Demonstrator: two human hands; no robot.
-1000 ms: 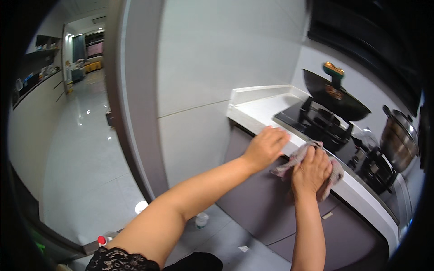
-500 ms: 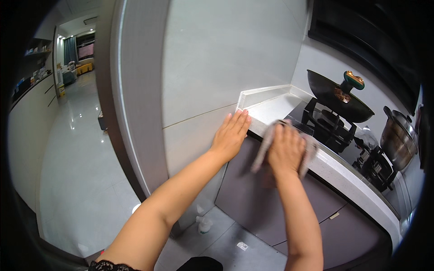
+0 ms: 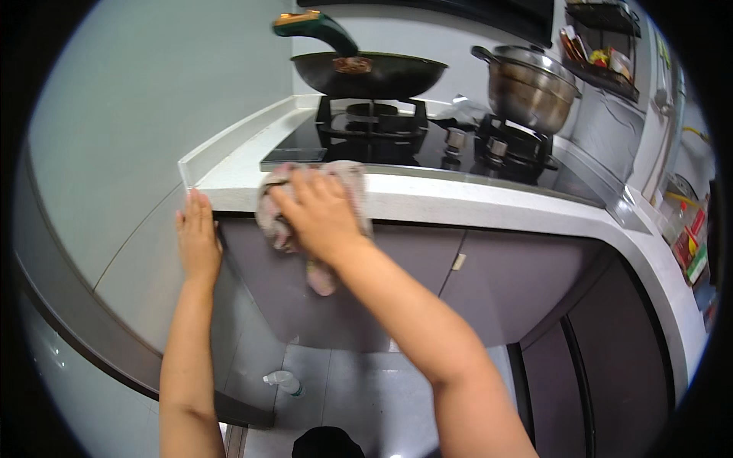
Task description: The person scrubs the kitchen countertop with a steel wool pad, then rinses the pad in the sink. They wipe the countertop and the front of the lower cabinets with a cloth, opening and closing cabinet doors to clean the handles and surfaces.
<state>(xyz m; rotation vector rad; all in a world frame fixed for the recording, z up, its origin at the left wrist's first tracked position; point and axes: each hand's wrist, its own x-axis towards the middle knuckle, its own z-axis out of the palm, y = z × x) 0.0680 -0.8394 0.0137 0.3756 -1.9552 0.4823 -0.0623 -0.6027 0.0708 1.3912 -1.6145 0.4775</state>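
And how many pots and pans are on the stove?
2: a dark pan on the left of the stove, and a lidded metal pot on its right. Something small behind them could be hidden.

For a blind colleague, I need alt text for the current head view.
The person's right hand holds a pinkish-grey cloth against the front edge of a white countertop; the left hand is at its left end, beside a wall. Beyond, a dark wok and lidded metal pot sit on a black stove.
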